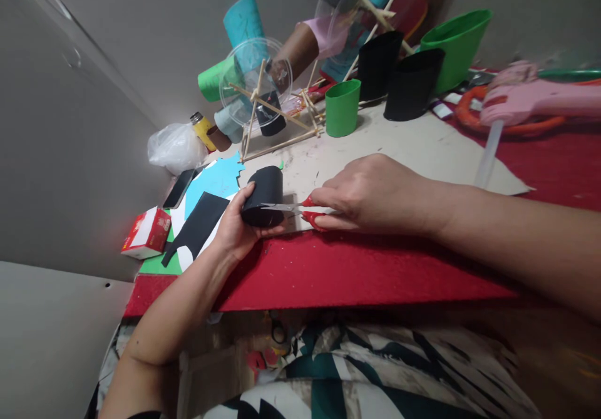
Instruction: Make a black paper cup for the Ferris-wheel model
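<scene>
My left hand [235, 222] is closed around a black paper cup [265, 187], tilted so that its end faces me, above the front edge of the pale board. In my right hand [361, 196] is a pair of scissors [307, 209] with red handles, my fingers wrapped round them. Their blades reach left to the near end of the black cup. Whether the blades have paper between them I cannot tell. Just left of my left hand lies a cut piece of black paper [201, 222], over white and blue sheets [216, 181].
Behind my hands stands a wooden-stick wheel frame [282, 137] with coloured cups round a clear disc. A green cup [342, 109], black cups [413, 87] and a pink glue gun [521, 99] are to the right. A red box [146, 232] and phone [179, 188] lie left.
</scene>
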{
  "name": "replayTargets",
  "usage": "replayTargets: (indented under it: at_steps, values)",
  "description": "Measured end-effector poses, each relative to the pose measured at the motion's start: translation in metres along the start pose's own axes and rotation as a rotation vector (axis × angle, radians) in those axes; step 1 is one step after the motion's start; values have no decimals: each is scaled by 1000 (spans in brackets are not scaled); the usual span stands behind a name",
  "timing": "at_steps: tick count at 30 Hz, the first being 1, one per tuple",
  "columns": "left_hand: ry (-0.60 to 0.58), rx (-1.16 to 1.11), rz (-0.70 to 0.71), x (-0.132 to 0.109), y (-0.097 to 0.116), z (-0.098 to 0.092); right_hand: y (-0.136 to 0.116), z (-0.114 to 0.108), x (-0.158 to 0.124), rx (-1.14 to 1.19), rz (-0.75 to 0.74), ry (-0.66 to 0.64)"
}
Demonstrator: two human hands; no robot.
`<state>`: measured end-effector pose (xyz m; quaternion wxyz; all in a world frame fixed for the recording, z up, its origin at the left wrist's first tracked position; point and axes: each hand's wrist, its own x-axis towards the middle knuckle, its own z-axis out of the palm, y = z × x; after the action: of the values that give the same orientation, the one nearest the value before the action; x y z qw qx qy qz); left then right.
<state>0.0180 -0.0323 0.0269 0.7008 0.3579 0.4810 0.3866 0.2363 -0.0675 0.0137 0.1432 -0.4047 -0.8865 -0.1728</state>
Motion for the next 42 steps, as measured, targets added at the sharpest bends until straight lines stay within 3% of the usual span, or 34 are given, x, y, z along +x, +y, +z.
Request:
replayTargets:
  at_steps: [42]
  values:
    - [60,131,90,3,-4,-2,-1,1,0,10,-20,-39]
